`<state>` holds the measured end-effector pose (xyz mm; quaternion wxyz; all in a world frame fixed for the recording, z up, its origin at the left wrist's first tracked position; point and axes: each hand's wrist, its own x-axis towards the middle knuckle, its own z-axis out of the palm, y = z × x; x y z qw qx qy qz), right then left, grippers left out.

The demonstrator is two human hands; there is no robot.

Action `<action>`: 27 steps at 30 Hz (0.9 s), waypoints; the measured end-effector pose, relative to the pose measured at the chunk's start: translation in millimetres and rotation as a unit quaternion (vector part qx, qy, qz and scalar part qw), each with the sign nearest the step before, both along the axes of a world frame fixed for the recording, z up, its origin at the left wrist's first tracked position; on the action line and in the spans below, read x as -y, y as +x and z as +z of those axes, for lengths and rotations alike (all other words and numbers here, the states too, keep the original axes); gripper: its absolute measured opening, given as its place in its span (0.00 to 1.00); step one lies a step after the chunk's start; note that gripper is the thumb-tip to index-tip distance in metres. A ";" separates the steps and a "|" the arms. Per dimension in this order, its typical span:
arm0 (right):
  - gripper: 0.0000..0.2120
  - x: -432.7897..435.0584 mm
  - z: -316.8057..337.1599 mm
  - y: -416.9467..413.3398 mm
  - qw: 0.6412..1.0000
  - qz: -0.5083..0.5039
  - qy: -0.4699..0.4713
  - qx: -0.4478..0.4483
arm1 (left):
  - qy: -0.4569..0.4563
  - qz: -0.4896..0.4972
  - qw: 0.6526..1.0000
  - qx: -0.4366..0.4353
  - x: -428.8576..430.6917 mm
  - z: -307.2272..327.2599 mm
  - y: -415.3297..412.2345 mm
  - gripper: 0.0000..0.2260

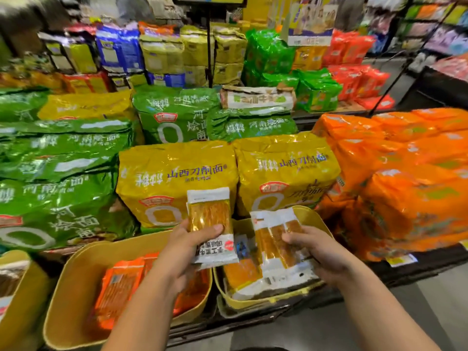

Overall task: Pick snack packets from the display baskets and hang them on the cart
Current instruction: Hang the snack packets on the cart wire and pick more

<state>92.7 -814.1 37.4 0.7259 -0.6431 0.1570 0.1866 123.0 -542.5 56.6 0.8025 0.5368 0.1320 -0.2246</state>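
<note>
Here, gripping one clear-fronted snack packet (210, 224) with white ends and golden strips inside: left hand (186, 247), thumb curled across the front, fingers behind, packet held upright above the gap between two baskets. Pinching a fanned bunch of white-and-golden packets (274, 243): right hand (315, 252), thumb on top, fingers curled beneath, just over the right mustard-yellow plastic basket (312, 216). Lying inside that basket under the bunch, more loose packets (243, 272) of the same kind. In the left mustard-yellow plastic basket (73, 279), glossy orange flat packets (119, 282) stacked loosely. Behind both baskets, standing upright, two large shiny yellow noodle bags (177, 178); to their left big green bags (58, 198), to their right big orange bags (410, 196).
</note>
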 end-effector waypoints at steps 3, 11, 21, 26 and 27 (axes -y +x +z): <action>0.24 14.3 -1.2 2.7 0.998 -0.011 0.068 0.002 | -0.027 0.007 0.998 -0.049 17.9 -10.1 -9.4 0.31; 0.19 6.4 2.4 9.8 0.993 0.069 0.090 0.011 | -0.151 -0.046 0.984 -0.078 42.1 -17.9 -26.2 0.31; 0.11 10.6 -4.8 15.5 0.998 0.051 0.034 0.003 | -0.151 -0.036 0.983 -0.095 25.8 -21.8 -31.5 0.31; 0.08 -6.6 -7.2 13.7 0.998 0.060 -0.019 0.011 | -0.026 0.000 0.996 -0.090 32.4 -19.8 -32.4 0.37; 0.08 -6.7 -7.3 14.1 0.998 0.058 -0.023 0.009 | -0.012 0.025 0.996 -0.086 33.0 -18.2 -32.7 0.38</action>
